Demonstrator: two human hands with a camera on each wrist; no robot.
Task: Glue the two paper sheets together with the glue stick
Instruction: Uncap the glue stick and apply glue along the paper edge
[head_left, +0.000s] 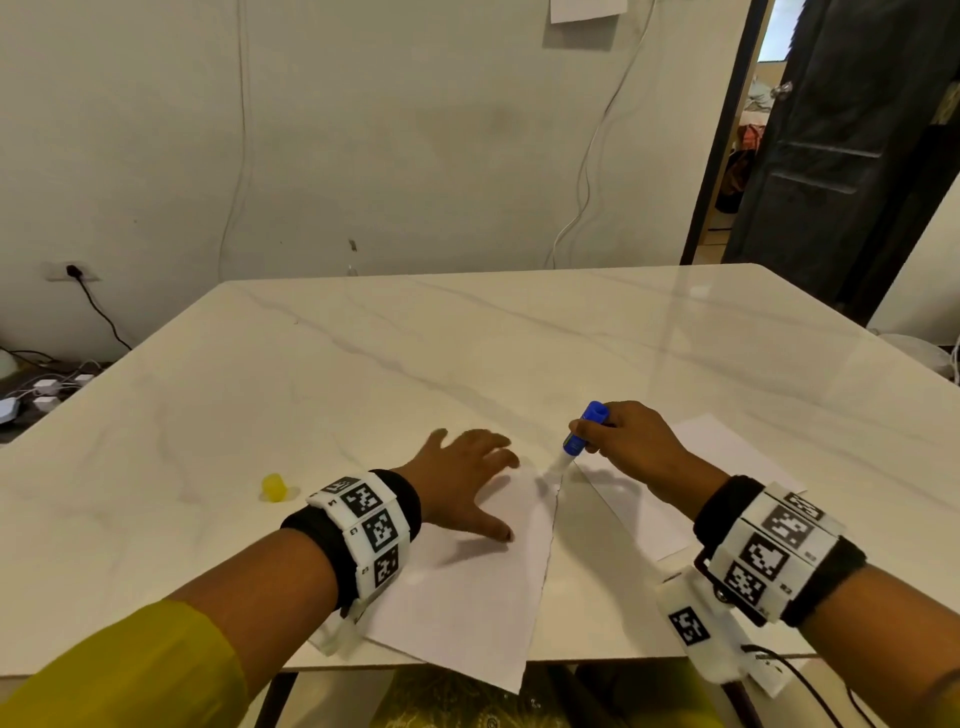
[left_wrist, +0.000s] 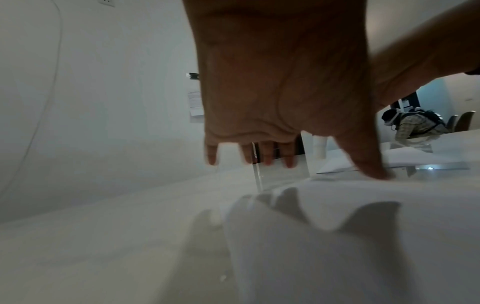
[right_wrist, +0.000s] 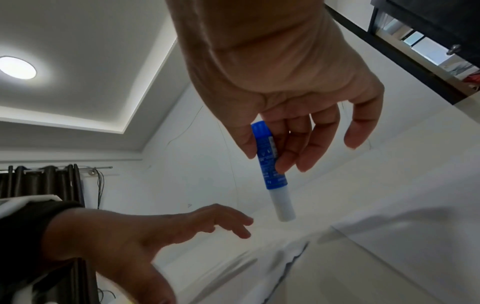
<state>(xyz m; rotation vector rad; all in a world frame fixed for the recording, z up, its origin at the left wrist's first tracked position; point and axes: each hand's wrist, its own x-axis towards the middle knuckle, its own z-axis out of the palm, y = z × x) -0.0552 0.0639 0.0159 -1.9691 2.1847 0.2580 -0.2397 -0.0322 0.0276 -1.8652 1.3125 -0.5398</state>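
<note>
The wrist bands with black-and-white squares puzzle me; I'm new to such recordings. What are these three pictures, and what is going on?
No machine here: a person works with bare hands, wearing marker bands and three cameras. The head view looks down at the white marble table. The other two views look along each hand. The left hand lies spread, fingers straight, on the nearer white paper sheet. The right hand holds a blue glue stick, tip down near that sheet's far corner. A second white sheet lies to the right, a small yellow cap to the left.
</note>
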